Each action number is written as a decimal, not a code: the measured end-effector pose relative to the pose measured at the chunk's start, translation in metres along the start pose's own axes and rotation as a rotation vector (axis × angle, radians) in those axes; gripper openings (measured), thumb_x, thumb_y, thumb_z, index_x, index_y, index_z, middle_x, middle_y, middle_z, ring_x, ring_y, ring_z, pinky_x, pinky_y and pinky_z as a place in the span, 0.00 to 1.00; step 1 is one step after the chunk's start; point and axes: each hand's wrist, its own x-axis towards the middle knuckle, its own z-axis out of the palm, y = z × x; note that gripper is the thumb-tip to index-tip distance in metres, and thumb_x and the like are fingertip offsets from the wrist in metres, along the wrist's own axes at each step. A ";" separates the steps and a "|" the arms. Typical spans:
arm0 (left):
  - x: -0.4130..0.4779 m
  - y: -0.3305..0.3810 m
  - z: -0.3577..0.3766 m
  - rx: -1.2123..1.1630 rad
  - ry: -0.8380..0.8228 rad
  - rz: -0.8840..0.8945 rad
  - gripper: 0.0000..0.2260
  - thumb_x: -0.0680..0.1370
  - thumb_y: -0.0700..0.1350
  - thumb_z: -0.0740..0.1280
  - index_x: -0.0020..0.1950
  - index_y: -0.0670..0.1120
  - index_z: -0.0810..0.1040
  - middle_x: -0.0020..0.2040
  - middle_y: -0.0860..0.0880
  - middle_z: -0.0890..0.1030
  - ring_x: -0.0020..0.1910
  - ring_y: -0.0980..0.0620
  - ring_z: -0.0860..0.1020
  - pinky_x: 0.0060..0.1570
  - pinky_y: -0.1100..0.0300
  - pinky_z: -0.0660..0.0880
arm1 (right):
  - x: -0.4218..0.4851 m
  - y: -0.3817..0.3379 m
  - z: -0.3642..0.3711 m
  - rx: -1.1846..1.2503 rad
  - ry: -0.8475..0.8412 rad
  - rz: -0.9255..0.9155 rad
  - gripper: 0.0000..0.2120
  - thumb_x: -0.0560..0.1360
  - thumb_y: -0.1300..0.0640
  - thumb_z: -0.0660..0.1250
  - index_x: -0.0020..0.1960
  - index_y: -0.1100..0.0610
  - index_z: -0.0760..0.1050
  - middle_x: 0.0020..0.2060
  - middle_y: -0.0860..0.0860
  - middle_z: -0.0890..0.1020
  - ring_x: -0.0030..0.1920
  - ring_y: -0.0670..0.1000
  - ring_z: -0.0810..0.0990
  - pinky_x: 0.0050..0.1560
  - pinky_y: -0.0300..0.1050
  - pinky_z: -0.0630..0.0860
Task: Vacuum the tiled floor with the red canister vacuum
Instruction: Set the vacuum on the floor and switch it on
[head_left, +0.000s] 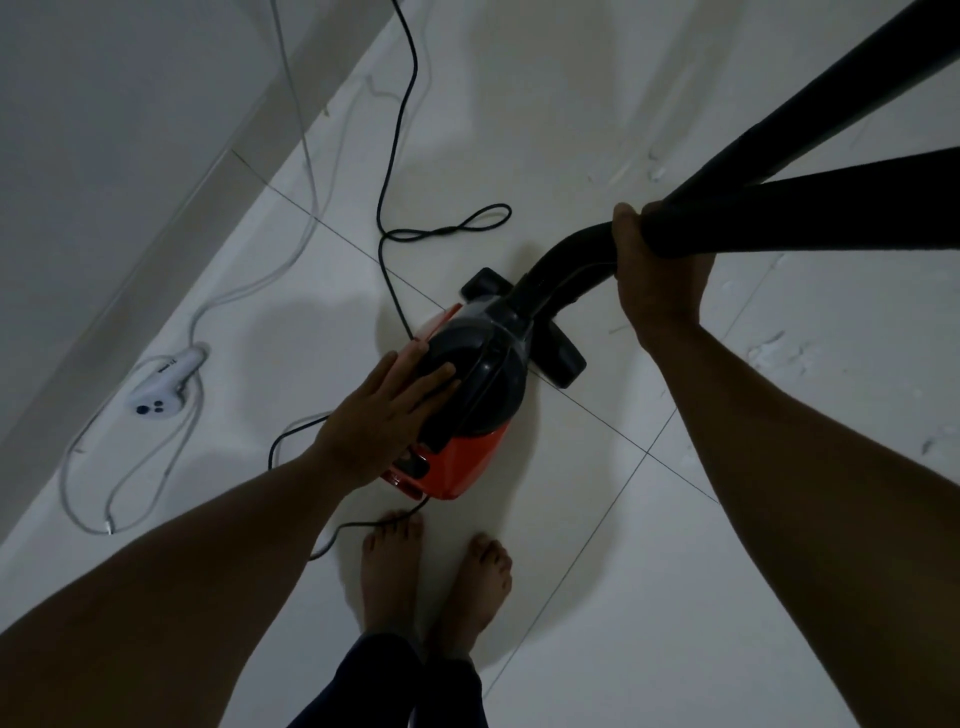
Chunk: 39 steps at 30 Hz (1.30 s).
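Little of the job looks done, as I read it from my station. The red canister vacuum (457, 457) sits on the tiled floor (727, 571) just ahead of the person's bare feet (436, 582), and its floor head (558, 358) lies right beside the canister, not out on the tiles. White scraps (774, 353) are scattered to the right, so the sweeping itself is left to do. The black cord (400, 130) loops away from the canister; a white power strip (166, 384) lies near the wall. I cannot tell whether the motor is running.

Left hand (387, 410): fingers (436, 374) straight and slightly spread, laid flat on the dark dome of the canister, gripping nothing.

Right hand (657, 270): curled fully round the black hose (566, 249) at its bend — a firm wrap, thumb over the top.
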 end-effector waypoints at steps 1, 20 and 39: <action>0.000 0.001 -0.001 -0.006 -0.002 -0.008 0.47 0.68 0.51 0.78 0.81 0.45 0.58 0.81 0.42 0.58 0.79 0.33 0.55 0.75 0.36 0.58 | -0.001 -0.002 0.000 -0.031 -0.022 -0.012 0.23 0.73 0.45 0.74 0.57 0.62 0.78 0.51 0.48 0.83 0.54 0.42 0.82 0.62 0.42 0.78; 0.035 0.017 -0.084 -0.248 -0.248 -0.179 0.34 0.77 0.49 0.70 0.80 0.51 0.61 0.78 0.49 0.65 0.79 0.45 0.59 0.77 0.38 0.53 | -0.002 -0.044 -0.068 -0.206 -0.468 0.137 0.15 0.81 0.68 0.61 0.42 0.50 0.68 0.40 0.45 0.70 0.33 0.32 0.77 0.38 0.26 0.74; 0.083 0.148 -0.361 -0.765 0.169 -0.143 0.23 0.76 0.49 0.71 0.70 0.44 0.73 0.60 0.47 0.80 0.56 0.50 0.80 0.60 0.53 0.78 | -0.103 -0.242 -0.188 0.060 -0.264 0.024 0.13 0.78 0.60 0.71 0.62 0.53 0.76 0.53 0.39 0.81 0.49 0.38 0.81 0.54 0.44 0.77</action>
